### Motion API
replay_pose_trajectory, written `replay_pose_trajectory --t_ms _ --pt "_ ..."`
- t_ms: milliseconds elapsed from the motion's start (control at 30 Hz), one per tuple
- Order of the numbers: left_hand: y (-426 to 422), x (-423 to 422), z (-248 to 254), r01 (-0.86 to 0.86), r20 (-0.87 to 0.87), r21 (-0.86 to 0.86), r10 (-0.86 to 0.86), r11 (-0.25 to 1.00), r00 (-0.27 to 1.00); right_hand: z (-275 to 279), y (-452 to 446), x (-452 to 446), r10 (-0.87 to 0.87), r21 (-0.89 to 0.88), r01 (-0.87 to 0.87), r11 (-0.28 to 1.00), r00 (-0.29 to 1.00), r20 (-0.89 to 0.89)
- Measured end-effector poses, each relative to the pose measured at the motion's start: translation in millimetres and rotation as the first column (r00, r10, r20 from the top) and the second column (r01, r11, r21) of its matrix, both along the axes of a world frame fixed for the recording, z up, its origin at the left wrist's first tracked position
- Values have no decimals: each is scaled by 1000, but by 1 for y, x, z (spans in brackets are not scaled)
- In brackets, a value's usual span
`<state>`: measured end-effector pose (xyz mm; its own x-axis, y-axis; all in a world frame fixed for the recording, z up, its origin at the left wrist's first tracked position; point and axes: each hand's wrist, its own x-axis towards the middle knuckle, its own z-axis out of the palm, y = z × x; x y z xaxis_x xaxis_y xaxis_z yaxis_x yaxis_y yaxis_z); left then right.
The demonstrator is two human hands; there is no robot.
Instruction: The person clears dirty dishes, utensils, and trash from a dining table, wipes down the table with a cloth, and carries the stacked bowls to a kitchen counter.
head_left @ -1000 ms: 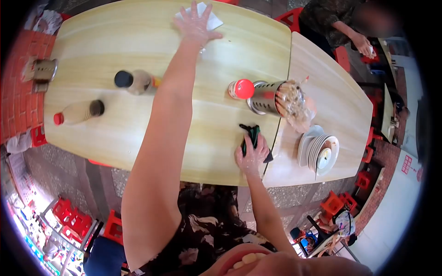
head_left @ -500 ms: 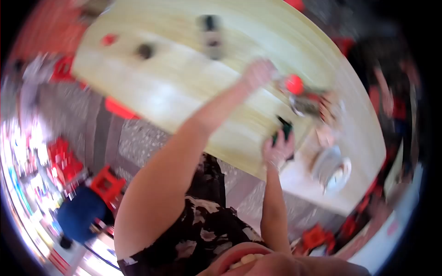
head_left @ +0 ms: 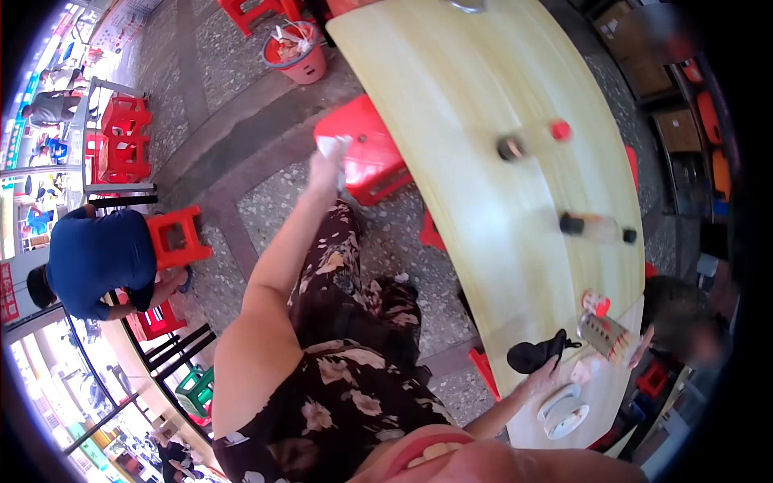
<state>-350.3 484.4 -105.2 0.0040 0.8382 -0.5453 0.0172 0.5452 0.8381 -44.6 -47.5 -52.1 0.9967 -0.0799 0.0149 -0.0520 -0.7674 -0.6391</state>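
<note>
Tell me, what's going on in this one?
A person's left hand holds a white tissue out by a red stool; whether tissue and seat touch, I can't tell. The right hand has its fingers at a black item by the table's near side; how firmly it grips is unclear. Plates and a chopstick holder are close by, with two bottles farther along.

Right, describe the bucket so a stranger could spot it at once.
Start at the long, pale wood-grained table. On the floor off its far-left corner, beyond the red stool nearest the left hand, stands the bucket. Unlike the flat-topped stools nearby, it is round and open, with crumpled litter showing inside.
</note>
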Motion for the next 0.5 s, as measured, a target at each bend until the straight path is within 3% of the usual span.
replay_pose_trajectory --t_ms 67,100,133,167,200,267,333,367,400,500 --pt "107 -49 -34 -127 -94 61 132 990 987 22 63 -34 52 -366 -44 930 999 11" --pt "169 -75 -80 -146 -91 199 166 969 982 21 85 -47 64 -424 -41 905 997 40" --pt "224 -89 -99 -193 -136 218 226 957 965 15 106 -52 63 -445 -32 895 996 55" --pt "275 -96 -105 -153 -306 364 273 919 912 11 127 -60 55 -471 -19 882 996 64" --pt "342 -108 -130 -143 -310 361 264 921 914 7 144 -65 42 -488 -1 873 996 73" --pt "454 -138 -188 -106 -168 582 246 806 954 4 173 -65 20 -510 20 860 997 72" --pt "529 -153 -166 306 -632 316 -41 898 774 12 186 -72 -44 -495 70 866 997 64" --pt "553 -138 -155 425 -840 102 -151 899 521 19 178 -84 -91 -489 104 866 995 51" --pt "577 -123 -146 494 -939 -141 -274 858 206 29 161 -95 -134 -488 135 862 990 38" --pt "624 -149 -165 731 -930 -239 -368 639 17 63 153 -128 -239 -487 224 844 970 31"
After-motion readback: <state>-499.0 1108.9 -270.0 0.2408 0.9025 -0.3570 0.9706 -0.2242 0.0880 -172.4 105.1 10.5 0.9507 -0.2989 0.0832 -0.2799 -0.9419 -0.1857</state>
